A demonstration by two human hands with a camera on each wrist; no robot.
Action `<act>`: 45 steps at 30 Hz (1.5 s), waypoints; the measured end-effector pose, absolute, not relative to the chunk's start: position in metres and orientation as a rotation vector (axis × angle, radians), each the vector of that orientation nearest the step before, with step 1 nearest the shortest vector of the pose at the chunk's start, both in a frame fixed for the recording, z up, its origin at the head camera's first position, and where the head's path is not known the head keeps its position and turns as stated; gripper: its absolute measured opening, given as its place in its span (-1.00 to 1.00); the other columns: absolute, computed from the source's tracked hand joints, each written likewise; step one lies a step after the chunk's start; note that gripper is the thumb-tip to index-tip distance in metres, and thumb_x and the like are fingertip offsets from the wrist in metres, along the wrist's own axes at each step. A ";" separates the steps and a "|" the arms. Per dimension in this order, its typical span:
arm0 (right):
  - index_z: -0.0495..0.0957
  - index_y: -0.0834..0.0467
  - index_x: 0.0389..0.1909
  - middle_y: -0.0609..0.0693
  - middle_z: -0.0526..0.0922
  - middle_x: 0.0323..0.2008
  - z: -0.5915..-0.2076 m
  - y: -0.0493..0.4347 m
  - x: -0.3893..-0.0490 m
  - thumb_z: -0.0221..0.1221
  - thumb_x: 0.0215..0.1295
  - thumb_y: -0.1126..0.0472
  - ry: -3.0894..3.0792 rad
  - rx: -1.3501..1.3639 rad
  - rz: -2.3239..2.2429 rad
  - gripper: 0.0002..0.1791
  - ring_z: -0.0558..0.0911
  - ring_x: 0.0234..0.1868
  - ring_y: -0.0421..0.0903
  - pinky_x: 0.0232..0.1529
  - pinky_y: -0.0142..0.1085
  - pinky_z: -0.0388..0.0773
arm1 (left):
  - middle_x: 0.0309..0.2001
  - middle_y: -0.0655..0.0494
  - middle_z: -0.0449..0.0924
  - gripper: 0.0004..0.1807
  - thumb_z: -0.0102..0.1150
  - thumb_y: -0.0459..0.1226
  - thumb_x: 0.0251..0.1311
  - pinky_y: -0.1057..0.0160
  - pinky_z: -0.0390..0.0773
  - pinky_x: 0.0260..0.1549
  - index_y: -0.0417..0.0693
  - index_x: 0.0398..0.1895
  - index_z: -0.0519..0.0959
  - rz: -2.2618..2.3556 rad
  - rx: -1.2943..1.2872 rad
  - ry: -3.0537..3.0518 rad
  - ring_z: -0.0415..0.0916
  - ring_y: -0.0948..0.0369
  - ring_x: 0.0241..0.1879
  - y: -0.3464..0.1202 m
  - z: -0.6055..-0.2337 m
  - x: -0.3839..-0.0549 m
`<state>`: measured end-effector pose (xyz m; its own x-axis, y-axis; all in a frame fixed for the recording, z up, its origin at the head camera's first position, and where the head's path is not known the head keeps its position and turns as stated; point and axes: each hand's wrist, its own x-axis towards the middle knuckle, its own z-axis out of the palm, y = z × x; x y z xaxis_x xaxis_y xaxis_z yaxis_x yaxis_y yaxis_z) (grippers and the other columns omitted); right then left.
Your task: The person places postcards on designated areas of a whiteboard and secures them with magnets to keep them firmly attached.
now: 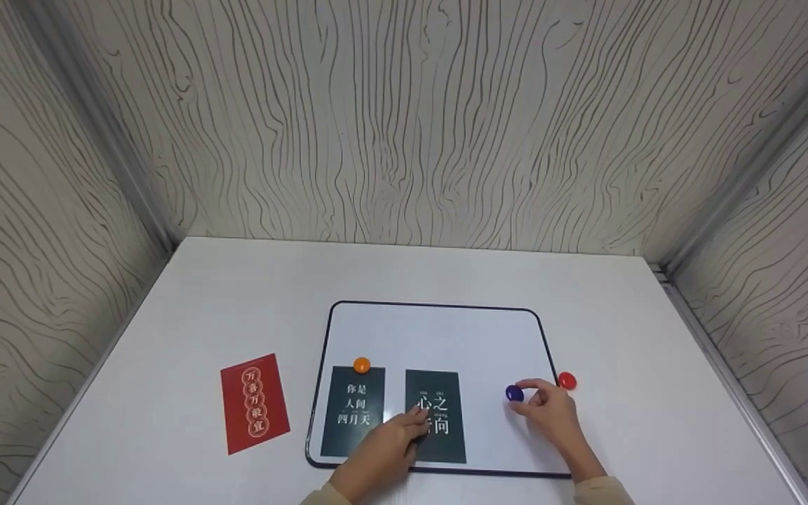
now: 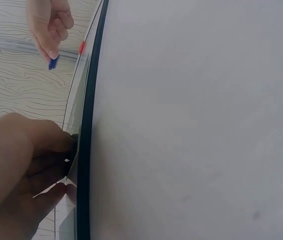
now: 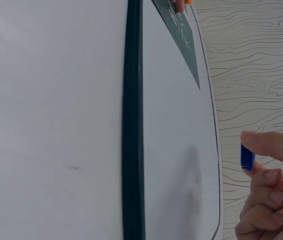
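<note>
My right hand (image 1: 548, 414) pinches a round blue magnet (image 1: 514, 393) between thumb and fingertips, over the right part of a dark-rimmed whiteboard (image 1: 432, 337). In the right wrist view the blue magnet (image 3: 247, 156) shows edge-on, raised above the board. My left hand (image 1: 384, 449) rests its fingertips on the left side of a dark green card (image 1: 442, 393) with white characters, covering part of the lettering. To the left, a second green card (image 1: 348, 435) lies on the board, and an orange magnet (image 1: 362, 365) sits on its top edge.
A red card (image 1: 255, 405) with gold-ringed characters lies on the white table (image 1: 165, 337), left of the board. Just beyond the board's right rim is a red magnet (image 1: 567, 380). Wood-patterned panels (image 1: 404, 126) stand behind and at both sides.
</note>
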<state>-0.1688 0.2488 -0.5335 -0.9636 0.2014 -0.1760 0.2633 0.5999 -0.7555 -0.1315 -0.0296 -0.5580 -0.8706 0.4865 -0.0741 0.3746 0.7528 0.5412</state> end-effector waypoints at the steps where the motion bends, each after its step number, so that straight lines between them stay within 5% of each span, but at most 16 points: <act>1: 0.60 0.25 -0.05 -0.09 0.38 -0.66 -0.534 0.248 -0.169 0.34 0.07 0.31 2.744 0.398 -1.317 -0.62 0.36 -0.58 -0.17 -0.61 -0.47 0.29 | 0.38 0.25 0.37 -0.59 0.07 -0.29 0.28 0.15 0.42 0.34 0.11 0.21 0.51 0.780 0.681 2.741 0.32 0.19 0.40 -0.029 -0.558 -0.131; 45: 0.64 0.21 -0.12 -0.09 0.40 -0.66 -0.529 0.212 -0.172 0.35 0.06 0.28 2.805 0.241 -1.314 -0.69 0.37 -0.56 -0.19 -0.58 -0.49 0.28 | 0.41 0.28 0.33 -0.56 0.06 -0.29 0.29 0.12 0.39 0.35 0.18 0.23 0.47 0.812 0.610 2.686 0.28 0.19 0.43 -0.030 -0.555 -0.131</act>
<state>-0.1724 0.2119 -0.5288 -0.9874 0.1252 -0.0966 0.1544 0.6304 -0.7607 -0.1307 -0.0296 -0.5552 -0.8751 0.4657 -0.1313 0.3149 0.7542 0.5761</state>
